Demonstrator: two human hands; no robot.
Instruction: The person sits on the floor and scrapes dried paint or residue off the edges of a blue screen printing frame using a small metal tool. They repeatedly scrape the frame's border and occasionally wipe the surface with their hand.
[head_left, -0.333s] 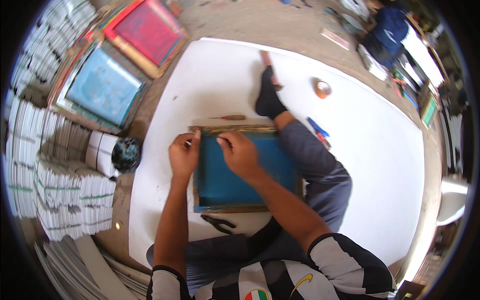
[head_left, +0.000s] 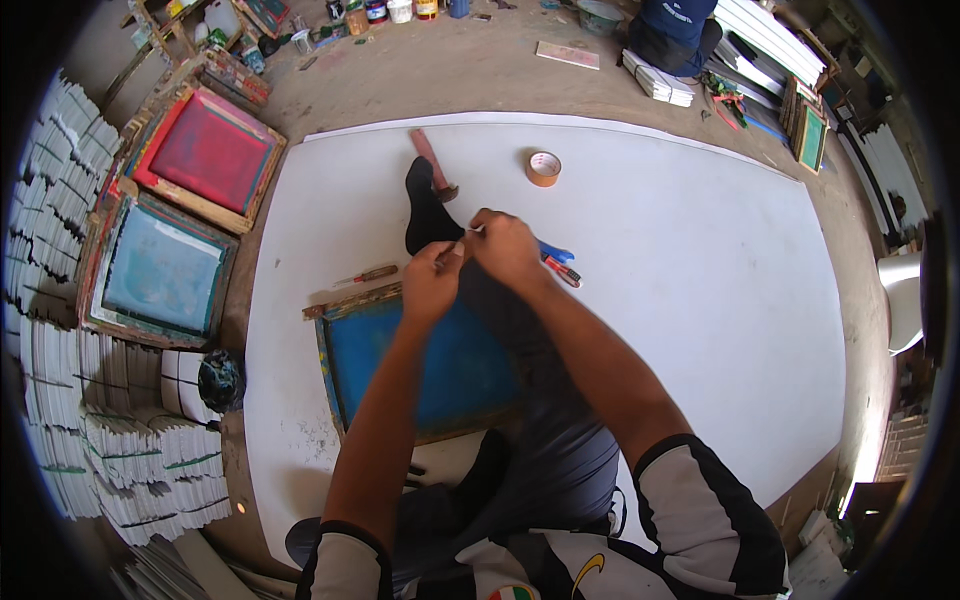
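Both hands meet above my ankle, beyond the far right part of a wooden screen frame (head_left: 365,360) with blue mesh. My left hand (head_left: 432,285) is closed, thumb and fingers pinched together. Close beside it my right hand (head_left: 505,248) is pinched too; a small pale bit shows at its fingertips, too small to name. The frame lies flat, partly under my leg (head_left: 545,380). Off its far edge lies a thin tool with a brown handle (head_left: 375,273). A hammer (head_left: 428,160) rests beside my black-socked foot (head_left: 428,210). Right of my hands lie blue and red hand tools (head_left: 562,268).
A roll of brown tape (head_left: 543,172) sits on the white board (head_left: 700,300). Red (head_left: 207,150) and light-blue (head_left: 165,268) screen frames lean at left, near stacked white sheets (head_left: 60,380). At the far right a person in dark blue (head_left: 675,30) sits.
My hands have moved from the frame's far left edge to the right, over my ankle, and come together. The whole view has shifted, showing more of the far floor.
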